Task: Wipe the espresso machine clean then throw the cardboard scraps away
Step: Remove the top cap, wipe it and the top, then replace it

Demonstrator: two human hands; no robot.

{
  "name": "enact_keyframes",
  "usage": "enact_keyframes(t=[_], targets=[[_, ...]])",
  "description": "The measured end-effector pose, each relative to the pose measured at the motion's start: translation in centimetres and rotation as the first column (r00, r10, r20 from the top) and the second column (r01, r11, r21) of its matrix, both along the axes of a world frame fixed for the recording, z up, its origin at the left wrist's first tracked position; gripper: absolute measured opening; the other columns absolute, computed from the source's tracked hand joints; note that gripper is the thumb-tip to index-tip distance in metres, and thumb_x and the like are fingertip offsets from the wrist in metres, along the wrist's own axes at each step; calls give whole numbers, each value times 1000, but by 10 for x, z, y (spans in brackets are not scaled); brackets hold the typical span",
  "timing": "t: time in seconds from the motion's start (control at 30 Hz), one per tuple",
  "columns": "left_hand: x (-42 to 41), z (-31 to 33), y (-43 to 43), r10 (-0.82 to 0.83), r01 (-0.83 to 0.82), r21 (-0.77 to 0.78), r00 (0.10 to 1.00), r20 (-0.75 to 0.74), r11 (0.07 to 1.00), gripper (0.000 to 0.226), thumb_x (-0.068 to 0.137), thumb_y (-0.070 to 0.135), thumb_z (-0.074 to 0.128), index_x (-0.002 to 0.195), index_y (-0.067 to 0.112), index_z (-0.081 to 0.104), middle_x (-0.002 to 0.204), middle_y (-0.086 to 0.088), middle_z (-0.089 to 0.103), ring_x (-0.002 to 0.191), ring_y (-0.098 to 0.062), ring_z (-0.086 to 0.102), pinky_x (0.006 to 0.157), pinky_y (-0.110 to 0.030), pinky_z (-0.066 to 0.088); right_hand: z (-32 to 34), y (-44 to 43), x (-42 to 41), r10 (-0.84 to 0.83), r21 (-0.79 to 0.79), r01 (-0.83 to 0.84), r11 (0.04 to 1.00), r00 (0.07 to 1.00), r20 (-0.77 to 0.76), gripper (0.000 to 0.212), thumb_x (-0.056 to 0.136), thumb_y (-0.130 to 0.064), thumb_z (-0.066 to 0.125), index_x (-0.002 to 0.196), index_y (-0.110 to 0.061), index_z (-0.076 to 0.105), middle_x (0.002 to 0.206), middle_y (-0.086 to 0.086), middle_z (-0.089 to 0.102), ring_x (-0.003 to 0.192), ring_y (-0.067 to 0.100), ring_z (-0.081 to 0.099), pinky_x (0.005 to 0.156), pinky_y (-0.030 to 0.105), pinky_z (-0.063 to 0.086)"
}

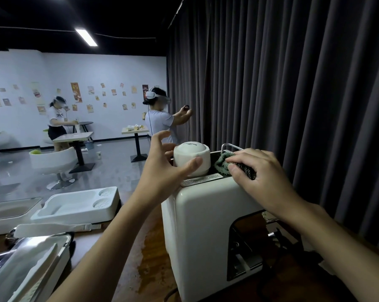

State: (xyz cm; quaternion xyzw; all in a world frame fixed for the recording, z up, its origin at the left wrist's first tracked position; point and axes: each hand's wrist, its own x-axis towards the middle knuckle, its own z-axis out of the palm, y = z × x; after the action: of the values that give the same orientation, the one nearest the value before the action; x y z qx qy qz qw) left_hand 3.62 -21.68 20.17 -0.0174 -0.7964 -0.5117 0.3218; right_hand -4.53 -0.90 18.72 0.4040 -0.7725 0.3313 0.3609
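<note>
A white espresso machine (203,223) stands on a wooden counter in the lower middle. On its top sits a white rounded lid (189,156). My left hand (162,168) curls round this lid, thumb on its front and fingers behind it. My right hand (258,173) presses a green-grey cloth (222,163) onto the machine's top, to the right of the lid. The fingers curl over the cloth and cover most of it. No cardboard scraps are in view.
A white moulded tray (79,205) and a metal-topped appliance (29,258) lie left on the wooden counter (149,247). A dark curtain (293,94) hangs right behind the machine. Cables (288,243) trail at the machine's right. Two people with headsets stand by tables in the room beyond.
</note>
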Motion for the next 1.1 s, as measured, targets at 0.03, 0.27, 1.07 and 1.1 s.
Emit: enact_keyframes(t=[0.03, 0.27, 1.07, 1.1], targets=[[0, 0, -1, -14, 14, 15, 1000, 1, 1000, 90, 70, 37, 83, 144, 28, 32, 125, 2, 59, 113, -18, 64, 91, -37, 58, 0, 0, 0, -2, -1, 2, 1000, 1000, -3, 29, 89, -38, 50, 97, -22, 73, 100, -13, 69, 101, 8, 61, 95, 41, 41], [10, 3, -4, -58, 61, -43, 996, 64, 997, 83, 78, 42, 77, 145, 34, 29, 139, 4, 55, 125, -14, 55, 105, -34, 45, 9, 7, 6, -22, 136, 15, 991, 999, 46, 41, 93, -47, 41, 117, -28, 69, 125, -11, 61, 116, -3, 44, 105, 31, 27], [9, -6, -4, -125, 159, -162, 972, 198, 974, 89, 59, 66, 79, 132, 64, 29, 134, 13, 56, 121, -16, 58, 105, -48, 47, 81, -13, -53, -90, 687, -163, 708, 944, 317, 34, 94, -28, 62, 127, -30, 63, 136, -11, 57, 127, 9, 49, 111, 37, 37], [9, -5, -4, -128, 162, -165, 972, 198, 973, 88, 59, 66, 79, 131, 65, 29, 133, 14, 56, 121, -15, 58, 104, -47, 47, 79, -19, -61, -94, 678, -146, 720, 948, 304, 33, 93, -29, 62, 126, -33, 64, 133, -8, 59, 126, 12, 49, 110, 40, 38]])
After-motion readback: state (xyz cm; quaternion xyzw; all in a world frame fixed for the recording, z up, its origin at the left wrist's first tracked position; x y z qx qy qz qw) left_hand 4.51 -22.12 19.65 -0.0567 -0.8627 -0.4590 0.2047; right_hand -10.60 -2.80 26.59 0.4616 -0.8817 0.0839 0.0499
